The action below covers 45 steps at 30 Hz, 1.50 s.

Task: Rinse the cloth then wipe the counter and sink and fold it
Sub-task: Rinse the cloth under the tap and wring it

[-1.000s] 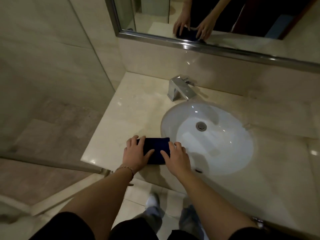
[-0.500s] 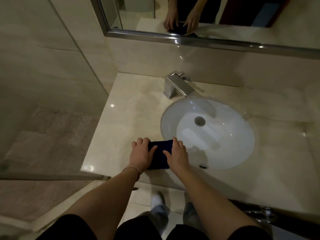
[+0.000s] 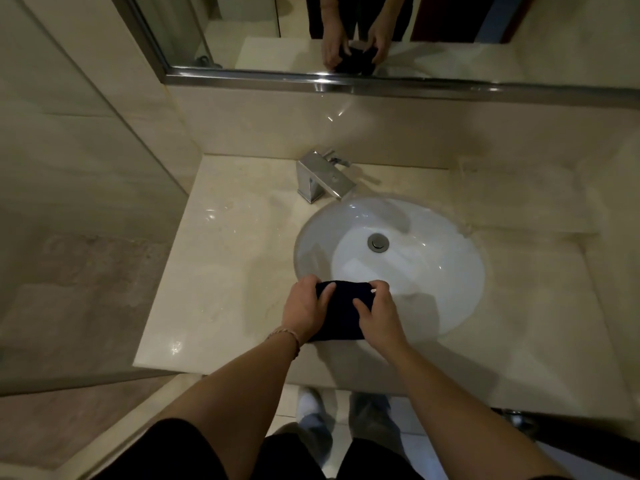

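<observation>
On counter (image 3: pixel 225 271) by sink (image 3: pixel 433 271), both hands gripping dark cloth (image 3: pixel 341 311), its folds seemingly hidden, left hand (image 3: pixel 306 311), right hand (image 3: pixel 379 315)

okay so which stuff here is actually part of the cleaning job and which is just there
Part of the job: dark cloth, held by left hand and right hand; counter; sink.
Just there: faucet, mirror, bracelet.
</observation>
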### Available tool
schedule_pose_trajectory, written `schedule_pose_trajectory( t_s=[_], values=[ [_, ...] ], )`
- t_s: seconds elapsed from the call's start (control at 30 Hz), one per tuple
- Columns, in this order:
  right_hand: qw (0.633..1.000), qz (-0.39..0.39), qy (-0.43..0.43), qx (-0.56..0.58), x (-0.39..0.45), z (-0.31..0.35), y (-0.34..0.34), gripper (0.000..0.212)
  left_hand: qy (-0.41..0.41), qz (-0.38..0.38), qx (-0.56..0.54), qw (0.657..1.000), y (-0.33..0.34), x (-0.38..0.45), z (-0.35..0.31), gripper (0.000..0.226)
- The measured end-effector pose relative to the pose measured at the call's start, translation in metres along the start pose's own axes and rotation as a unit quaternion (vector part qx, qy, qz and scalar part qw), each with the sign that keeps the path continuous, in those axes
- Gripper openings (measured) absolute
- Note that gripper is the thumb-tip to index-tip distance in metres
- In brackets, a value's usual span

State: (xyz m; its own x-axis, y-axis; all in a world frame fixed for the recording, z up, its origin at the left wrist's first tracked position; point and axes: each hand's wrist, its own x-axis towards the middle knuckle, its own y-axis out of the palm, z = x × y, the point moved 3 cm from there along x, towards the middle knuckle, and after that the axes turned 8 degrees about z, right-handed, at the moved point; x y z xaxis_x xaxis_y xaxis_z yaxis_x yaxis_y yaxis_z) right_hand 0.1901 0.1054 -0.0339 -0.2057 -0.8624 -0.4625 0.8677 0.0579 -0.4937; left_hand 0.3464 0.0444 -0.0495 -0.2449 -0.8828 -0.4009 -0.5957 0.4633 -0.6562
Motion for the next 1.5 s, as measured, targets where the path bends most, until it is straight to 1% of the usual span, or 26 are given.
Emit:
schedule_pose_trajectory(
  t_s=[0.13, 0.23, 0.33, 0.4, 0.47, 0.5, 0.53, 0.57, 0.6, 0.63, 0.67, 0.73, 0.83, 0.9, 0.97, 1.03, 1.13, 1.2, 1.3, 1.37, 1.43, 1.5],
  values=[
    [0.999, 0.014, -0.01, 0.036, 0.013, 0.002, -0.023, 0.035, -0.015, -0.006, -0.031, 0.999, 0.003, 0.008, -0.022, 0.03],
    [0.998, 0.016, -0.029, 0.054, 0.025, 0.006, -0.041, 0.029, -0.012, -0.02, -0.051, 0.998, 0.002, 0.018, -0.039, 0.028],
    [0.997, 0.013, -0.033, 0.073, 0.04, 0.013, -0.063, 0.021, -0.024, -0.042, -0.087, 0.995, 0.005, 0.032, -0.055, 0.032],
    [0.996, 0.009, -0.032, 0.087, 0.05, 0.02, -0.077, 0.02, -0.042, -0.053, -0.132, 0.989, 0.007, 0.038, -0.066, 0.033],
    [0.994, 0.011, -0.031, 0.101, 0.065, 0.027, -0.086, 0.022, -0.089, -0.039, -0.234, 0.967, 0.008, 0.042, -0.079, 0.038],
    [0.994, 0.016, -0.031, 0.108, 0.072, 0.032, -0.089, 0.021, -0.119, -0.006, -0.299, 0.947, 0.01, 0.044, -0.084, 0.044],
    [0.993, 0.024, -0.032, 0.112, 0.079, 0.038, -0.09, 0.02, -0.142, 0.045, -0.36, 0.921, 0.012, 0.046, -0.087, 0.053],
    [0.992, 0.038, -0.036, 0.112, 0.087, 0.044, -0.09, 0.019, -0.155, 0.096, -0.409, 0.894, 0.015, 0.048, -0.091, 0.062],
    [0.991, 0.058, -0.04, 0.111, 0.093, 0.05, -0.089, 0.019, -0.158, 0.13, -0.446, 0.872, 0.017, 0.05, -0.093, 0.067],
    [0.99, 0.076, -0.043, 0.11, 0.1, 0.055, -0.088, 0.021, -0.153, 0.139, -0.471, 0.857, 0.017, 0.052, -0.094, 0.07],
    [0.989, 0.09, -0.047, 0.105, 0.105, 0.06, -0.087, 0.023, -0.149, 0.128, -0.488, 0.851, 0.016, 0.056, -0.093, 0.069],
    [0.99, 0.096, -0.059, 0.088, 0.115, 0.067, -0.086, 0.025, -0.145, 0.077, -0.509, 0.845, 0.012, 0.061, -0.09, 0.063],
    [0.99, 0.106, -0.065, 0.059, 0.13, 0.069, -0.081, 0.025, -0.137, 0.011, -0.505, 0.852, 0.004, 0.067, -0.087, 0.045],
    [0.99, 0.116, -0.062, 0.044, 0.139, 0.063, -0.078, 0.024, -0.128, -0.014, -0.483, 0.866, 0.002, 0.073, -0.082, 0.038],
    [0.99, 0.12, -0.062, 0.028, 0.147, 0.057, -0.076, 0.02, -0.115, -0.027, -0.444, 0.888, 0.001, 0.079, -0.078, 0.034],
    [0.991, 0.119, -0.058, 0.022, 0.149, 0.05, -0.072, 0.017, -0.11, -0.03, -0.379, 0.918, 0.003, 0.084, -0.071, 0.032],
    [0.993, 0.11, -0.042, 0.022, 0.149, 0.04, -0.063, 0.02, -0.124, -0.023, -0.26, 0.957, 0.006, 0.092, -0.057, 0.033],
    [0.994, 0.107, -0.018, 0.019, 0.149, 0.027, -0.055, 0.024, -0.13, -0.005, -0.19, 0.973, 0.011, 0.097, -0.049, 0.033],
    [0.995, 0.094, 0.012, 0.011, 0.149, 0.002, -0.047, 0.026, -0.129, 0.016, -0.145, 0.981, 0.022, 0.1, -0.041, 0.036],
    [0.998, 0.065, 0.02, 0.012, 0.146, -0.008, -0.047, 0.025, -0.115, 0.024, -0.135, 0.984, 0.027, 0.103, -0.043, 0.041],
    [0.999, 0.028, 0.022, 0.02, 0.145, -0.014, -0.051, 0.023, -0.11, 0.031, -0.158, 0.981, 0.032, 0.108, -0.05, 0.041],
    [1.0, 0.001, 0.01, 0.018, 0.148, -0.016, -0.06, 0.022, -0.112, 0.035, -0.206, 0.972, 0.037, 0.115, -0.059, 0.04]
  ],
)
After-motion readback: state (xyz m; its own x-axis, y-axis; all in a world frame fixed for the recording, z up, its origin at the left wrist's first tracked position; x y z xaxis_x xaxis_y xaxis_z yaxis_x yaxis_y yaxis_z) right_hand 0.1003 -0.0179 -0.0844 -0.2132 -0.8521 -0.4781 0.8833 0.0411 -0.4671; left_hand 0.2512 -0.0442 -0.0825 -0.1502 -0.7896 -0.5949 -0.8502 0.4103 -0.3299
